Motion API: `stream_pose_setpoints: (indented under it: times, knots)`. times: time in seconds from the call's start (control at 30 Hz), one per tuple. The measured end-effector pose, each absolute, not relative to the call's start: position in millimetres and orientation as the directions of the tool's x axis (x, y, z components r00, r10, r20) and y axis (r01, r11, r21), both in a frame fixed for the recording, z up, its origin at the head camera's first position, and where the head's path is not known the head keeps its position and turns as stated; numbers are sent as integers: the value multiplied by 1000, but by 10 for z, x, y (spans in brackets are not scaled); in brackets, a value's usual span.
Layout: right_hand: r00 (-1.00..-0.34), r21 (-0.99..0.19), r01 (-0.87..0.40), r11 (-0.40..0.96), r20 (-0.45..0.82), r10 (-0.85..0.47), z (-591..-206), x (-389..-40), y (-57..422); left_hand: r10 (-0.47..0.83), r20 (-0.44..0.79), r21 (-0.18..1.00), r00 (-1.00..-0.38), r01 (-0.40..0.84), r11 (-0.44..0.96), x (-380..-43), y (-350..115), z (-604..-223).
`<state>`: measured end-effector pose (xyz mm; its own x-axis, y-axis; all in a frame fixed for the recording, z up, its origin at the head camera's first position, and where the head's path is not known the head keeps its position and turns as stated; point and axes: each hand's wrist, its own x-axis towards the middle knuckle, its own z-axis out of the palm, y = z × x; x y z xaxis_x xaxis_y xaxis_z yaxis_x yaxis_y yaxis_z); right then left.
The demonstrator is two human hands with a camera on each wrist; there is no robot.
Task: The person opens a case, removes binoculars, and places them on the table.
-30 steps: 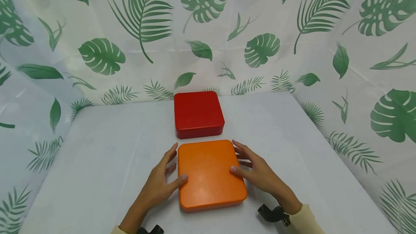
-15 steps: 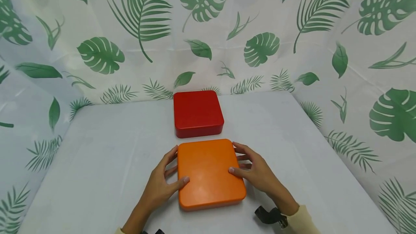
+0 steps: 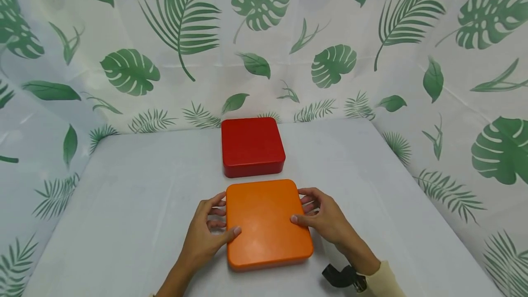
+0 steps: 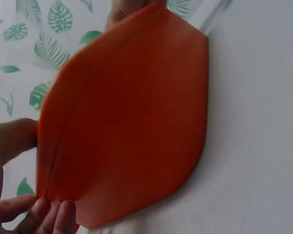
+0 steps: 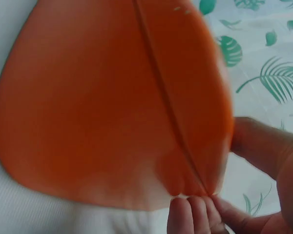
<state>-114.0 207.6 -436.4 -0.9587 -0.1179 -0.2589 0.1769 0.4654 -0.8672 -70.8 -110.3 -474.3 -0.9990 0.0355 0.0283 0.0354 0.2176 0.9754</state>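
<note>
A square orange box (image 3: 268, 223) with rounded corners lies on the white table, near its front. In both wrist views a thin seam runs round its side, close to the top. My left hand (image 3: 204, 233) holds the left side, thumb on top and curled fingertips against the side wall along the seam. On the opposite side, my right hand (image 3: 326, 219) grips the box the same way, its thumb over the top edge and its fingertips (image 5: 180, 209) at the seam. Whatever the box contains is hidden.
Just behind the orange box stands a red box (image 3: 252, 143) of similar shape, a narrow gap between them. White cloth covers the table (image 3: 123, 187). A leaf-printed curtain (image 3: 264, 90) encloses the back and sides. A black wrist device (image 3: 342, 276) sits at the right sleeve.
The fingers of both hands have curled in closer against the orange box's sides, and the left thumb has slid slightly further onto the top. Both boxes stay in place.
</note>
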Motion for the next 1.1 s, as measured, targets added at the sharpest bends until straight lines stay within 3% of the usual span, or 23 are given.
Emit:
stream_pose_setpoints:
  times: [0.33, 0.57, 1.1]
  knots:
    - [-942, -863, 270, 427, -328, -68, -4320, -1113, 2030, 8, -146, 968, -989, -142, 207, -698, -1092, -4557]
    - [-934, -858, 311, 408, -355, -34, -4266, -1105, 1988, -6, -290, 954, -957, -289, 75, -724, -1097, -4497]
    - [-903, -853, 386, 351, -427, -46, -4270, -1154, 1993, 43, -321, 943, -946, -323, -83, -741, -1142, -4516]
